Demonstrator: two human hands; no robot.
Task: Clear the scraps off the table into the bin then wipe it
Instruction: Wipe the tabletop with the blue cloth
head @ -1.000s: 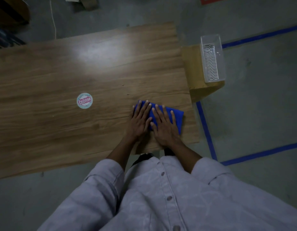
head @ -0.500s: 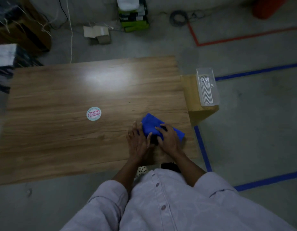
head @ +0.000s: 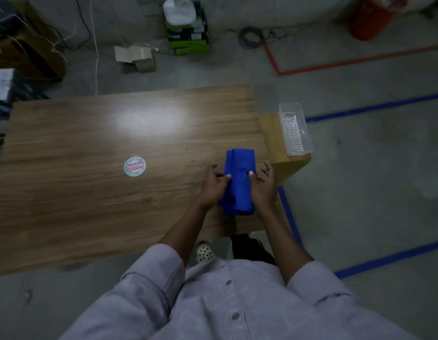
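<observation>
A folded blue cloth (head: pixel 239 177) is held between both hands over the right end of the wooden table (head: pixel 90 192). My left hand (head: pixel 213 186) pinches its left edge with the thumb on top. My right hand (head: pixel 263 187) pinches its right edge the same way. The cloth's near end hangs lower, close to the table's front edge. A round white sticker with red lettering (head: pixel 135 166) lies flat near the table's middle. A clear plastic bin (head: pixel 295 128) sits on a low yellow-brown stand (head: pixel 272 138) just right of the table.
Blue tape lines (head: pixel 375 107) and red tape lines (head: pixel 335 65) mark the concrete floor. Beyond the table stand green boxes with a white jug (head: pixel 186 28), an opened carton (head: pixel 135 56), cables and a red container (head: pixel 375 15). My light shoe (head: pixel 204 251) shows below the table edge.
Both hands lay flat on the cloth on the table; they have since gathered it, turned it lengthwise and lifted it between them. The camera has tilted up, showing more floor.
</observation>
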